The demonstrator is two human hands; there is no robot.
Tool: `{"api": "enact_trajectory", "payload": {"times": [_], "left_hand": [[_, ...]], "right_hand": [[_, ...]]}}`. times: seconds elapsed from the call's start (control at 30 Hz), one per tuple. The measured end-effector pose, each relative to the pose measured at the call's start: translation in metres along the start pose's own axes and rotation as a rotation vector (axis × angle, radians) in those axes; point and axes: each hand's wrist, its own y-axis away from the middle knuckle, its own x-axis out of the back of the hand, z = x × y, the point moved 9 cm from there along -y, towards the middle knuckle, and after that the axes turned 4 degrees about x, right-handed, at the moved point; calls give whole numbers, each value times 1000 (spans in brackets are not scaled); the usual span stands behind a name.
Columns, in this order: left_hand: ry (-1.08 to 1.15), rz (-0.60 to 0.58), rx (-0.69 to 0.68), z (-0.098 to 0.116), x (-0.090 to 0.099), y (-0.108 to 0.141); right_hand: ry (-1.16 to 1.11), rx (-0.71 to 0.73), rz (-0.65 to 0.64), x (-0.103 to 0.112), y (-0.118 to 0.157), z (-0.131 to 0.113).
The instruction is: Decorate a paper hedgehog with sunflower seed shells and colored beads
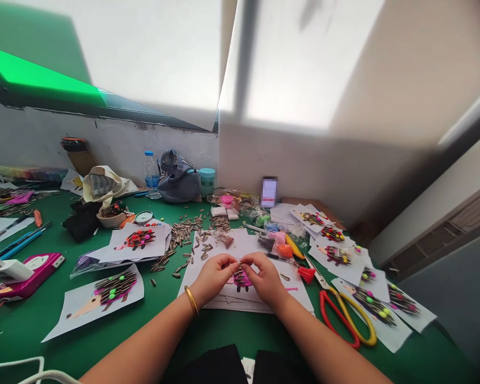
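Sunlight throws bright patches and shadowy bands across the white wall (288, 64) behind the green worktop (156, 301), with a dark-edged, vivid green panel (36, 80) at upper left and pale-edged, brown-panelled furniture (444, 226) at right

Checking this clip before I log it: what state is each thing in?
Left hand: fingertips close together, grip unclear
Right hand: likewise
Pink cutout: partly hidden by hands
White paper: stacked
Striped seeds: scattered
Scissors: lying unheld
Water bottle: upright, cap on
Teal cup: upright, lid on
Phone: propped upright, screen lit
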Motion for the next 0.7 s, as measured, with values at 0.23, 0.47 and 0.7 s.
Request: {"api": "enact_trajectory", "payload": {"times": [0.23,0.47,0.7], "left_hand": [[-73,35,-1,-3,0,-1],[-269,170,-159,13,9,7],[-339,192,-170,12,10,8]], "right_hand": [[-19,-7,-14,-2,1,2],[-46,-40,-1,0,1,7],[-105,8,32,5,2,1]]}}
